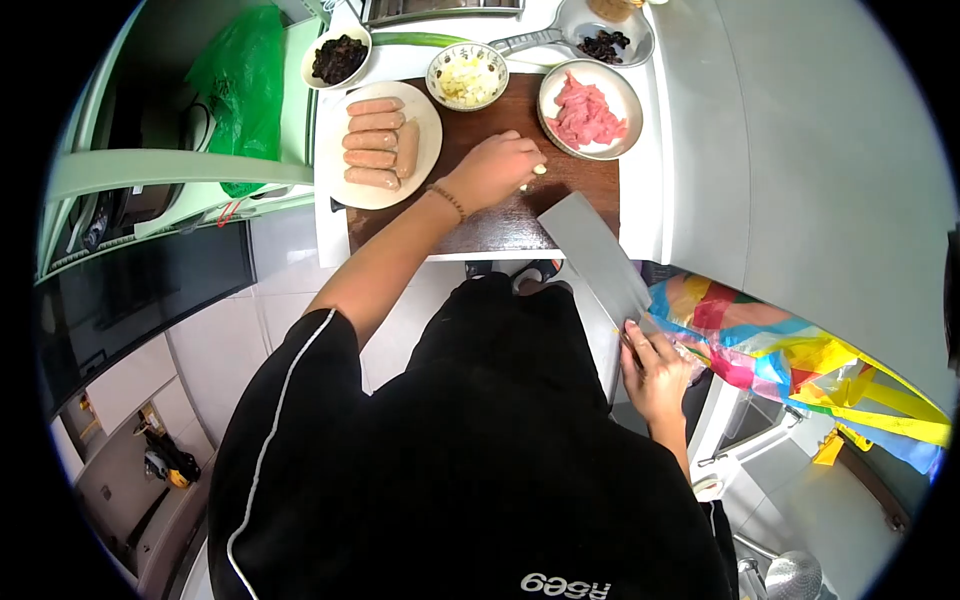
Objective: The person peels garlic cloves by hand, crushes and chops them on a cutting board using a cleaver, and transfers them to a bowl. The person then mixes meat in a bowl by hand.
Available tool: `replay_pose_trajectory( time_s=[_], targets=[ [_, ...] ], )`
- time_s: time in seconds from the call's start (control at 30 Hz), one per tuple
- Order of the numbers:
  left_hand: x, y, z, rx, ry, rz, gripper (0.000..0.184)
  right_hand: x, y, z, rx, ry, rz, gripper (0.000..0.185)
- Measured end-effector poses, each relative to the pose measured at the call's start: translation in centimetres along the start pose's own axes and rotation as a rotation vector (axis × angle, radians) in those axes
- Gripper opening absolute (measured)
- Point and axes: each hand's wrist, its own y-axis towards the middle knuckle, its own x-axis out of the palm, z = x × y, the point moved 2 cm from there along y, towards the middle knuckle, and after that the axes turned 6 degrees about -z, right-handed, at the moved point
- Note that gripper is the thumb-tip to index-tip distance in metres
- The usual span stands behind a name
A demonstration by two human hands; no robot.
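Note:
My left hand (495, 168), with a beaded bracelet at the wrist, is over the dark brown cutting board (500, 225). Its fingers are curled together, and a pale garlic clove (539, 169) shows at the fingertips. A tiny pale bit lies on the board just below. My right hand (655, 372) is closed at the near end of a cleaver (598, 250), whose handle is mostly hidden. The broad grey blade slants up and left, its far end over the board's right front part, apart from my left hand.
Around the board are a plate (428, 170) of sausages, a bowl (436, 92) of chopped garlic, a bowl (545, 128) of sliced raw meat and a bowl (312, 72) of dark pieces. Behind lie a green stalk (410, 39) and a strainer-like pan (640, 45). A colourful bag (770, 350) hangs right.

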Motion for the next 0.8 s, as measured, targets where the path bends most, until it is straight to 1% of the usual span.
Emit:
replay_pose_trajectory(
  time_s=[0.03, 0.13, 0.23, 0.33, 0.37, 0.4, 0.47, 0.53, 0.6, 0.67, 0.73, 0.8],
  targets=[
    [0.7, 0.7, 0.0, 0.013, 0.061, 0.038, 0.014, -0.1, -0.3, 0.0, 0.031, 0.01, 0.001, 0.029],
    [1.2, 2.0, -0.3, 0.001, 0.198, -0.028, 0.014, 0.5, -0.9, 0.1, 0.093, 0.057, 0.029, 0.029],
    [0.1, 1.8, 0.1, -0.035, 0.118, 0.019, 0.013, 1.5, -0.8, 0.0, 0.13, 0.102, 0.065, 0.031],
    [-2.9, -1.7, 1.3, -0.088, -0.197, 0.32, 0.012, 2.7, 0.4, -0.4, 0.08, 0.152, 0.116, 0.032],
    [-3.7, -3.7, 2.0, -0.21, -0.262, 0.405, 0.013, 3.1, 1.3, -0.8, 0.037, 0.189, 0.136, 0.032],
    [-4.2, -6.1, 2.8, -0.334, -0.325, 0.49, 0.015, 3.6, 2.2, -1.4, 0.049, 0.241, 0.11, 0.03],
    [-4.1, -11.2, 3.8, -0.503, -0.217, 0.487, 0.016, 5.4, 4.3, -2.5, 0.043, 0.341, 0.099, 0.028],
    [-2.2, -14.4, 5.0, -0.549, -0.265, 0.547, 0.015, 6.5, 6.6, -4.3, 0.078, 0.518, 0.029, 0.024],
    [-0.1, -15.3, 5.3, -0.5, -0.333, 0.588, 0.015, 8.1, 8.1, -5.0, 0.13, 0.632, -0.112, 0.02],
    [1.0, -15.0, 5.1, -0.457, -0.257, 0.574, 0.014, 8.9, 9.2, -5.1, 0.126, 0.686, -0.137, 0.018],
    [1.2, -13.8, 4.7, -0.421, -0.273, 0.508, 0.013, 9.9, 9.8, -4.5, 0.101, 0.688, -0.132, 0.017],
    [1.3, -12.7, 3.8, -0.343, -0.242, 0.451, 0.011, 8.9, 9.7, -3.6, 0.22, 0.66, -0.167, 0.015]
  ],
)
